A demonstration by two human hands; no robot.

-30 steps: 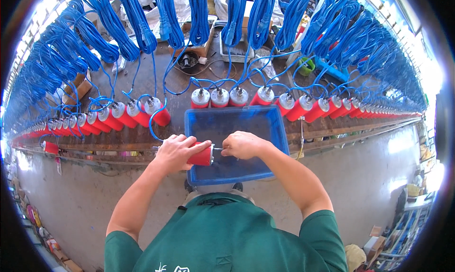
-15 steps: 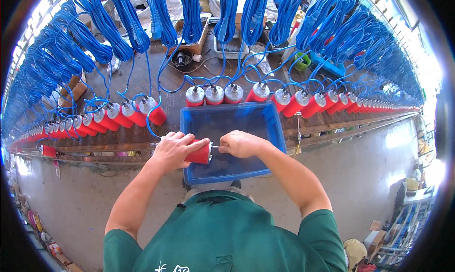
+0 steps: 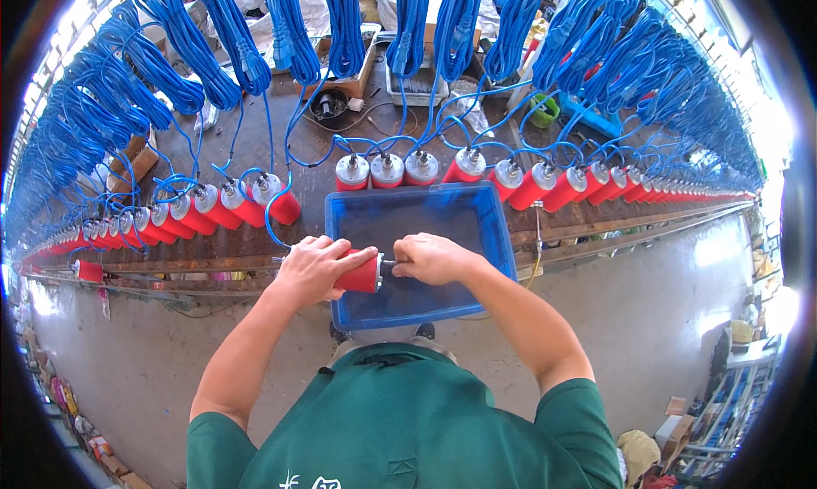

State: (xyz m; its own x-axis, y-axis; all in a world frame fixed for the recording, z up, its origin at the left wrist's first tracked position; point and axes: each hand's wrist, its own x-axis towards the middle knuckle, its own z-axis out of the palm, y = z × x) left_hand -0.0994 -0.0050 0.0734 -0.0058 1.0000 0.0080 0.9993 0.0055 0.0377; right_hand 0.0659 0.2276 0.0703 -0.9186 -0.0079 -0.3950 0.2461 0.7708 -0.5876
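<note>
A red cylinder with metal ends (image 3: 358,274) lies sideways over the left part of a blue plastic bin (image 3: 504,234). My left hand (image 3: 311,268) is wrapped over it from above. A blue cable (image 3: 270,225) runs down toward its left end, partly behind my hand. At the cylinder's right end, my right hand (image 3: 427,259) is closed, fingers pinched at a short, thin part sticking out from the metal face. The fingers hide what that part is.
Similar red cylinders (image 3: 540,183) stand in a long row along the bench, joined to blue cables. Coiled blue cables (image 3: 345,29) hang above them. A black bowl (image 3: 328,104), a green cup (image 3: 543,112) and trays sit behind. The grey floor (image 3: 596,310) lies below the bench edge.
Both hands stay on the red cylinder in nearly the same place. The fingers of my right hand have shifted slightly at its end.
</note>
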